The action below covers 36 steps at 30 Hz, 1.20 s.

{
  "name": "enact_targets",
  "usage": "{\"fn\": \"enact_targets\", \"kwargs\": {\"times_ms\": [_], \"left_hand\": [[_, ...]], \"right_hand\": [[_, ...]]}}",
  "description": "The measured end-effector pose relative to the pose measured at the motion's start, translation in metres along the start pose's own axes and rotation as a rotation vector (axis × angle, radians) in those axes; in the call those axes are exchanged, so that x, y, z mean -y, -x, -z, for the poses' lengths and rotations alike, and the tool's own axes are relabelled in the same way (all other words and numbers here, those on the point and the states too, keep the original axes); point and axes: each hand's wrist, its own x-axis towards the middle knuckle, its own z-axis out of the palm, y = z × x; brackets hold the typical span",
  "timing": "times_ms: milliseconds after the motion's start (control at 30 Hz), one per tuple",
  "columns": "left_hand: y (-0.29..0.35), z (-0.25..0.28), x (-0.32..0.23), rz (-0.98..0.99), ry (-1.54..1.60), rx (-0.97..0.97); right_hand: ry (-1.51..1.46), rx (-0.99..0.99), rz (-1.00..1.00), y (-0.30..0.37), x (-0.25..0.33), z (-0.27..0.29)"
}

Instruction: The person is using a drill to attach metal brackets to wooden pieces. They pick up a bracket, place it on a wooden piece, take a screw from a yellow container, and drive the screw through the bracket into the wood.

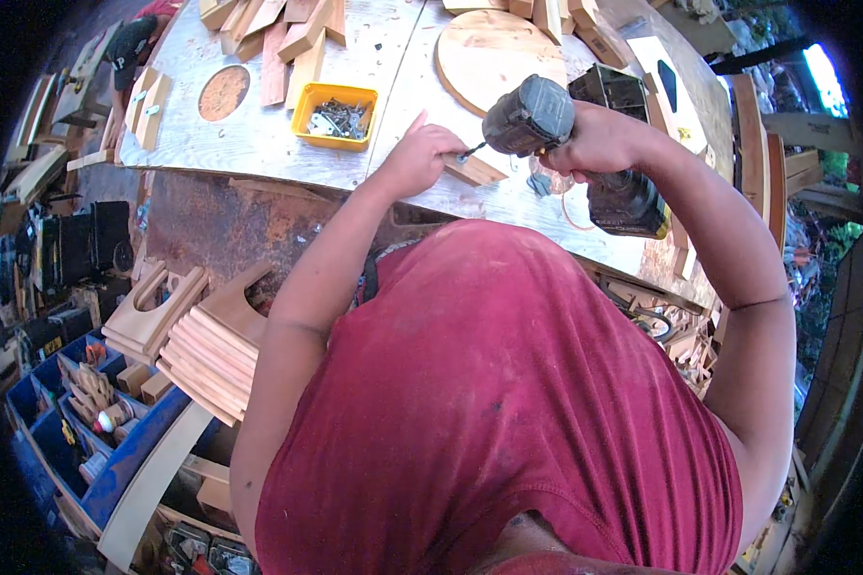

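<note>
My right hand (599, 142) is wrapped round the grip of a dark cordless drill (529, 115). Its thin bit points left and down, with the tip at a small wooden block (479, 172) on the white worktable (340, 171). A small metal piece seems to lie under the tip, too small to make out. My left hand (417, 161) presses closed fingers on the block's left end, one finger raised. A yellow bin (336, 115) of metal hardware stands left of that hand. Beyond the drill lies a round wooden board (494, 57).
Wood pieces (288, 43) are heaped at the table's far side. Another person (129, 53) is at the far left. On my left, stacked cut boards (216, 350) stand near a blue divided crate (115, 479) of tools. Planks (753, 144) stand at the right.
</note>
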Motion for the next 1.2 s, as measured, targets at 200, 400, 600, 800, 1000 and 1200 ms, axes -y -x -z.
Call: {"fn": "enact_targets", "kwargs": {"times_ms": [200, 400, 600, 800, 1000, 1200], "left_hand": [[0.0, 0.001, -0.002, 0.008, -0.003, 0.018], [0.0, 0.003, -0.003, 0.002, 0.006, 0.016], [0.0, 0.003, -0.004, 0.004, 0.008, 0.022], [0.001, 0.001, 0.001, -0.041, -0.007, -0.002], [0.004, -0.005, 0.005, -0.054, 0.019, -0.051], [0.007, -0.008, 0.006, -0.062, 0.037, -0.075]], "right_hand": [[-0.024, -0.01, 0.012, 0.0, -0.001, -0.001], [0.004, -0.016, 0.014, 0.001, 0.002, -0.001], [0.059, -0.023, -0.028, -0.001, 0.003, -0.002], [0.214, -0.035, 0.067, 0.0, 0.008, -0.007], [0.225, 0.017, 0.017, -0.001, 0.018, -0.007], [0.236, 0.034, -0.004, -0.006, 0.02, -0.007]]}}
